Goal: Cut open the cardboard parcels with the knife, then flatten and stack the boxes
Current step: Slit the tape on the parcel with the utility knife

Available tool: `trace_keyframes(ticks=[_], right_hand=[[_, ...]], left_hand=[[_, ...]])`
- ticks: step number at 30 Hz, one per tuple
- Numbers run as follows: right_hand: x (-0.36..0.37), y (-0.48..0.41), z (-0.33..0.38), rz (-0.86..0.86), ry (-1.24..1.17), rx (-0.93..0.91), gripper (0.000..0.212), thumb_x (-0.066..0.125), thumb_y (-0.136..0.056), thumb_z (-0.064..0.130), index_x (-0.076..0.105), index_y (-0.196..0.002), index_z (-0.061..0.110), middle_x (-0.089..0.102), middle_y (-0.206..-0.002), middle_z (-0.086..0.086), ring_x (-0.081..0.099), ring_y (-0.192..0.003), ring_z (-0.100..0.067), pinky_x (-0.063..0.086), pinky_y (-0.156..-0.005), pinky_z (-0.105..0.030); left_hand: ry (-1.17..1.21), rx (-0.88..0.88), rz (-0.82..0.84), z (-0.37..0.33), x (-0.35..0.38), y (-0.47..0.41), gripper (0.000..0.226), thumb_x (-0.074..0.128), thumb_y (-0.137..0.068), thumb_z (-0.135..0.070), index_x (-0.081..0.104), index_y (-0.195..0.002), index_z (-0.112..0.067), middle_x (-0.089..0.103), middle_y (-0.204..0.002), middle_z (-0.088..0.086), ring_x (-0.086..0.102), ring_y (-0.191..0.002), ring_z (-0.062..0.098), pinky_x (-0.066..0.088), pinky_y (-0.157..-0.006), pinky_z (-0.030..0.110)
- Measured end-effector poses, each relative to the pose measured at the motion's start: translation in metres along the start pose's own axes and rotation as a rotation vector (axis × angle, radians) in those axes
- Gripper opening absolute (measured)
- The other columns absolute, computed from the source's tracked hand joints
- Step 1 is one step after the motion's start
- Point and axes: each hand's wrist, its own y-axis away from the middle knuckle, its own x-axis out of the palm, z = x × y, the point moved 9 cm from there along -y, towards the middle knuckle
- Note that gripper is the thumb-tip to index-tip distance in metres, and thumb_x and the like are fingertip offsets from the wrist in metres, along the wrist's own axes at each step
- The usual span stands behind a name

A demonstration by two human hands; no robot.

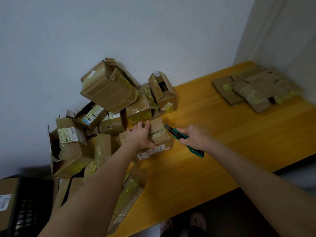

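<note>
- Parcel (160, 139) sits on the yellow table (222, 142) at the right edge of the pile (109, 93), gripped by the left hand (141, 135).
- The right hand (195, 136) grasps a green knife (178, 135), blade just beside the parcel.
- Flattened boxes (253, 89) lie far right.

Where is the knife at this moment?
In the head view, right of centre: the right hand grips the knife over the yellow table, its blade end beside the small box that the left hand holds.
</note>
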Motion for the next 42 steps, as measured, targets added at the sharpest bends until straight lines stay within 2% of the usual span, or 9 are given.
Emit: trace_keyframes(ticks=[5, 13, 18, 21, 25, 28, 33, 39, 42], right_hand=[[-0.005, 0.000, 0.004, 0.070, 0.049, -0.016, 0.056, 0.056, -0.092, 0.031, 0.040, -0.145, 0.033, 0.047, -0.067, 0.009, 0.043, -0.055, -0.007, 0.031, -0.045, -0.022], [-0.006, 0.005, 0.003, 0.142, 0.034, -0.022, 0.054, 0.057, -0.090, 0.030, 0.045, -0.142, 0.030, 0.059, -0.080, 0.005, 0.052, -0.064, -0.011, 0.039, -0.053, -0.022], [0.007, 0.005, -0.013, 0.013, -0.415, 0.029, 0.047, 0.060, -0.089, 0.020, 0.055, -0.135, 0.020, 0.059, -0.083, 0.002, 0.053, -0.067, -0.011, 0.039, -0.052, -0.016], [0.014, 0.002, -0.040, -0.201, -0.624, 0.192, 0.039, 0.060, -0.091, 0.024, 0.058, -0.130, 0.021, 0.063, -0.088, -0.002, 0.059, -0.073, -0.017, 0.046, -0.059, -0.027], [0.056, -0.017, -0.058, -0.156, -0.576, 0.350, 0.048, 0.057, -0.096, 0.029, 0.044, -0.141, 0.021, 0.064, -0.113, -0.006, 0.065, -0.091, -0.025, 0.057, -0.074, -0.039], [0.091, -0.033, -0.063, -0.091, -0.526, 0.430, 0.055, 0.057, -0.096, 0.015, 0.035, -0.147, 0.016, 0.061, -0.123, -0.012, 0.063, -0.100, -0.030, 0.056, -0.081, -0.042], [0.118, -0.049, -0.063, 0.029, -0.349, 0.459, 0.053, 0.047, -0.097, -0.001, 0.033, -0.146, 0.010, 0.059, -0.120, -0.018, 0.061, -0.100, -0.033, 0.051, -0.070, -0.033], [0.103, -0.054, -0.060, 0.026, -0.201, 0.401, 0.029, 0.048, -0.100, 0.015, 0.054, -0.127, 0.004, 0.062, -0.098, -0.014, 0.054, -0.075, -0.024, 0.046, -0.061, -0.033], [0.066, -0.054, -0.033, -0.129, -0.440, 0.319, 0.044, 0.036, -0.104, 0.037, 0.058, -0.125, 0.007, 0.064, -0.104, -0.014, 0.060, -0.090, -0.029, 0.043, -0.072, -0.032]], left_hand=[[-0.012, 0.008, 0.012, -0.002, 0.001, 0.002, 0.117, 0.074, -0.073, -0.055, 0.000, -0.155, -0.020, 0.013, -0.158, 0.013, 0.014, -0.146, 0.032, 0.014, -0.117, 0.057], [-0.014, 0.018, 0.016, -0.002, 0.001, 0.001, 0.116, 0.074, -0.073, -0.054, 0.001, -0.155, -0.020, 0.015, -0.157, 0.012, 0.016, -0.145, 0.032, 0.015, -0.117, 0.056], [0.027, -0.029, 0.012, 0.006, -0.002, -0.004, 0.115, 0.072, -0.073, -0.056, 0.001, -0.155, -0.019, 0.017, -0.156, 0.013, 0.018, -0.144, 0.033, 0.018, -0.116, 0.057], [0.109, -0.142, -0.015, 0.020, -0.007, -0.005, 0.114, 0.072, -0.071, -0.061, 0.007, -0.154, -0.019, 0.023, -0.152, 0.014, 0.026, -0.140, 0.034, 0.025, -0.113, 0.059], [0.279, -0.308, -0.090, 0.028, -0.017, -0.006, 0.112, 0.067, -0.064, -0.075, 0.021, -0.149, -0.018, 0.034, -0.143, 0.015, 0.037, -0.130, 0.036, 0.039, -0.104, 0.056], [0.499, -0.441, -0.017, 0.032, -0.003, -0.007, 0.116, 0.063, -0.063, -0.081, 0.020, -0.150, -0.018, 0.028, -0.147, 0.014, 0.036, -0.132, 0.037, 0.041, -0.103, 0.053], [0.596, -0.359, 0.027, 0.034, 0.024, -0.005, 0.101, 0.062, -0.080, -0.064, 0.004, -0.153, -0.024, 0.031, -0.148, 0.015, 0.046, -0.127, 0.034, 0.045, -0.100, 0.048], [0.436, -0.259, -0.020, 0.016, 0.020, 0.004, 0.097, 0.057, -0.087, -0.059, -0.002, -0.153, -0.020, 0.047, -0.137, 0.013, 0.055, -0.117, 0.029, 0.051, -0.093, 0.043], [0.385, -0.290, -0.028, 0.011, 0.019, 0.007, 0.097, 0.055, -0.087, -0.061, -0.002, -0.153, -0.019, 0.046, -0.138, 0.013, 0.056, -0.117, 0.030, 0.051, -0.091, 0.043]])
